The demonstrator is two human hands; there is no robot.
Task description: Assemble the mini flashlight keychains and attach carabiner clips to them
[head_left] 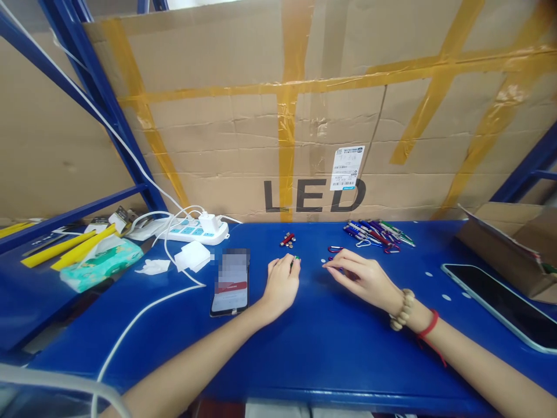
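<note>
My left hand (282, 285) is closed, with the end of a small green piece (296, 258) showing at its fingertips. The fingers cover the rest of that piece. To the right, my right hand (363, 274) has its thumb and fingertips drawn together above the blue tabletop (304, 348); I cannot make out what, if anything, they hold. Just behind it lies a red carabiner (335, 249), partly hidden by the fingers. A small pile of button cells and a red piece (288, 239) sits beyond my left hand. Farther back is a heap of metallic coloured mini flashlights (378, 233), some with carabiners.
A lit phone (230, 283) lies left of my left hand, near white paper pieces (192, 256) and a power strip (195, 231) with cables. At right are a tablet (500, 307), an open carton (500, 244) and small white discs (446, 297). Taped cardboard (243, 145) stands behind.
</note>
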